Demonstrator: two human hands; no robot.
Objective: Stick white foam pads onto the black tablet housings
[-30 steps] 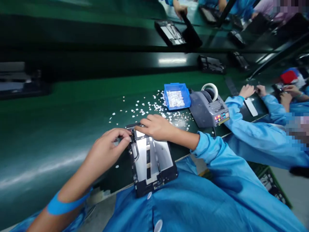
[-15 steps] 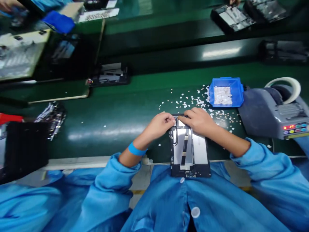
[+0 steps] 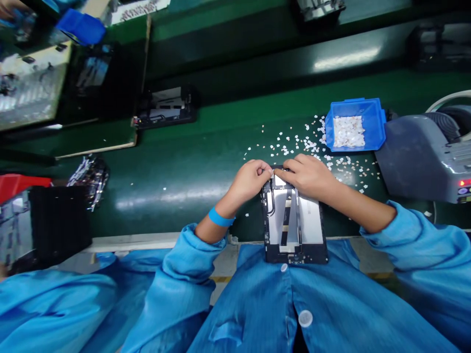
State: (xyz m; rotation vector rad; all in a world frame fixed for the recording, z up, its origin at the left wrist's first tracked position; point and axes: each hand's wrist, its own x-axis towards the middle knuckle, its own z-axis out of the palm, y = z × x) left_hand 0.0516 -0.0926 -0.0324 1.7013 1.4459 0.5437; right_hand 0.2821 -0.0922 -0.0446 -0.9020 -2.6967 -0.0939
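An opened tablet (image 3: 309, 228) with its inner parts bare overhangs the bench's front edge, its near end against my blue coat. A dark strip and silvery panels show inside it. At its far left corner my left hand (image 3: 252, 180) is closed in a pinch; whatever sits between the fingertips is too small to name. My right hand (image 3: 309, 175) lies over the far right corner, its fingers bent onto the tablet and the thumb side close to the left fingertips. Small white pieces (image 3: 311, 145) are scattered on the green bench just beyond both hands.
A blue bin (image 3: 376, 125) holding white pieces stands beside a grey tape dispenser (image 3: 415, 157). Another opened tablet (image 3: 167, 105) lies farther back. On the left are a heap of shiny strips (image 3: 90, 181), a black case (image 3: 61, 220) and a co-worker's blue sleeve (image 3: 55, 304).
The view has shifted slightly, so the bench things sit differently in the picture. Both hands stay at the tablet's far end, left still pinching.
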